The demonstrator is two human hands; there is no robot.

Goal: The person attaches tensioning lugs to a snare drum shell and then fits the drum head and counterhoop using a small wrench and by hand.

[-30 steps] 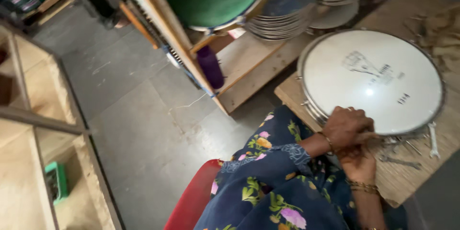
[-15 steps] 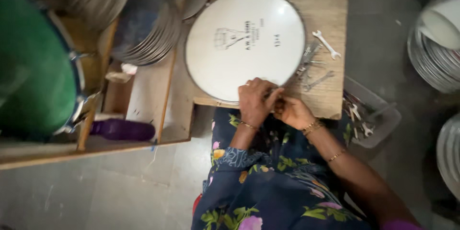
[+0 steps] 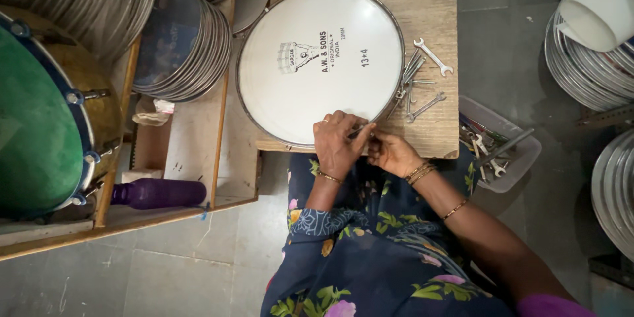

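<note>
A round white drum head (image 3: pixel 320 59) with a metal rim lies flat on a small wooden table (image 3: pixel 436 13). My left hand (image 3: pixel 337 144) rests on the drum's near rim, its fingers pinched on a thin metal part (image 3: pixel 360 131) at the edge. My right hand (image 3: pixel 391 153), with bangles on the wrist, meets it from the right, its fingertips closed on the same part. Both hands touch each other just above my flowered dark blue clothing (image 3: pixel 370 244).
Loose spanners (image 3: pixel 430 56) and metal rods (image 3: pixel 411 79) lie right of the drum. A plastic tray of tools (image 3: pixel 498 152) sits beside the table. Stacked metal hoops (image 3: pixel 185 46), a green drum (image 3: pixel 39 125) and a purple bottle (image 3: pixel 158 193) are left; more hoops (image 3: pixel 588 66) right.
The view has swung from the floor and shelf on the left to straight above the table. My hands stay together at the drum's near rim.
</note>
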